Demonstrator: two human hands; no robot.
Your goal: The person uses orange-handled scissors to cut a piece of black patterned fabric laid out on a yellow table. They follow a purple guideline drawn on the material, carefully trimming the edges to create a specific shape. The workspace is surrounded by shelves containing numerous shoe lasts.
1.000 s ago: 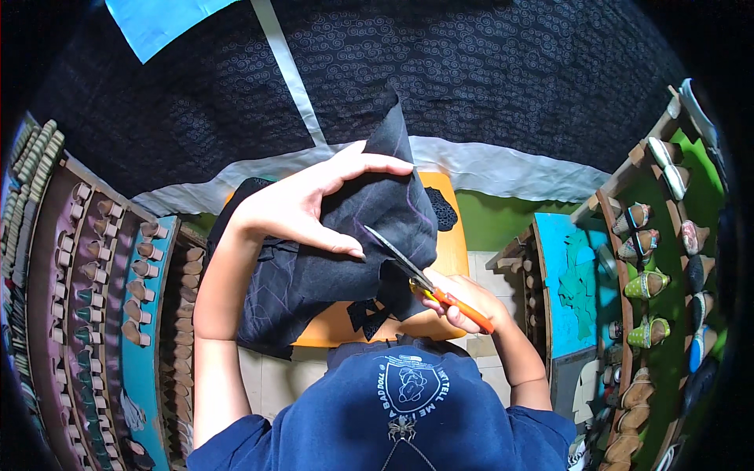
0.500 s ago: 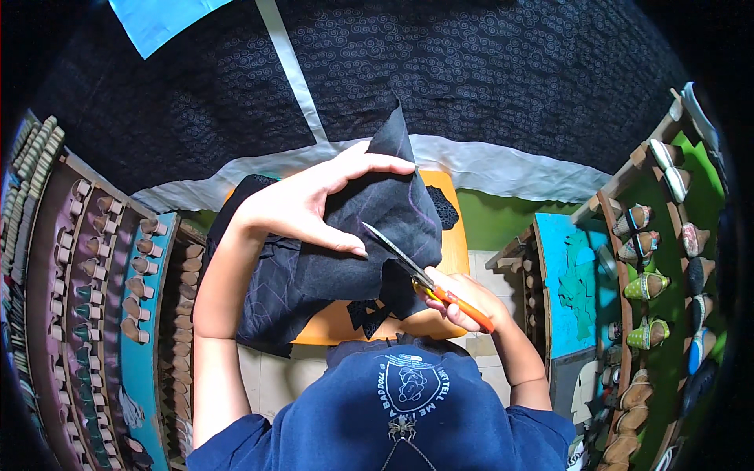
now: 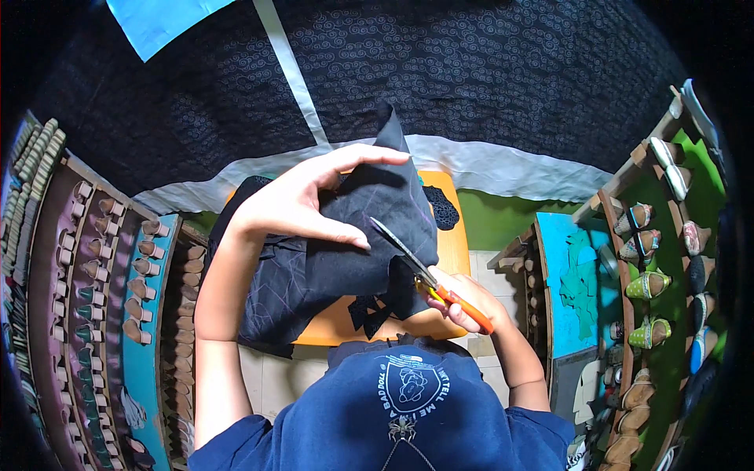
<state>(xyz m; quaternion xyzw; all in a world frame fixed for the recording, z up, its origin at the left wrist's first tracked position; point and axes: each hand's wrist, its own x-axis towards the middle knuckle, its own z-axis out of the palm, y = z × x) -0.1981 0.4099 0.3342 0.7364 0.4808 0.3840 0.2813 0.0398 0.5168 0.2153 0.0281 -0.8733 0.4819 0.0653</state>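
Little has moved since the earlier frames: scissors blades sit at about the same spot in the cloth, both hands placed as before. Left hand (image 3: 302, 206) spread open, fingers (image 3: 369, 157) and thumb pinching the raised black fabric (image 3: 377, 228) from above. Right hand (image 3: 463, 298) closed around the orange-handled scissors (image 3: 428, 275), blades parted, tips into the fabric just below the left thumb. Fabric drapes over the orange bench (image 3: 455, 251) between both hands. Shoe racks (image 3: 660, 275) stand well off to the right.
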